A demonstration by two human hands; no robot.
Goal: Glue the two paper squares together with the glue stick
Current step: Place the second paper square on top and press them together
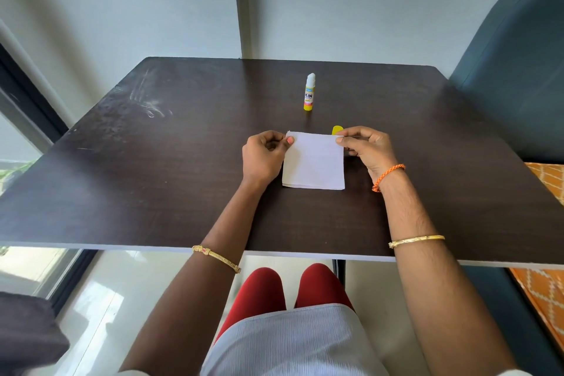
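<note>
paper squares (313, 162) stacked flat on the table (152, 162), near the front middle. left hand (262, 156) pinches the top left corner, right hand (364, 146) pinches the top right corner. yellow cap (336, 130) just behind the right fingers. glue stick (309, 92) stands upright further back, uncapped.

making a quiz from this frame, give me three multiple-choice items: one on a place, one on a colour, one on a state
1. Where is the glue stick?
A. beyond the paper
B. in the left hand
C. on the floor

2. What colour is the cap by the right hand?
A. red
B. yellow
C. black

3. How is the paper held?
A. untouched
B. crumpled in one fist
C. pinched at both far corners

Answers: 1 A, it stands upright farther along the table; 2 B, yellow shows behind the fingers; 3 C, the left hand and right hand each pinch a corner.
</note>
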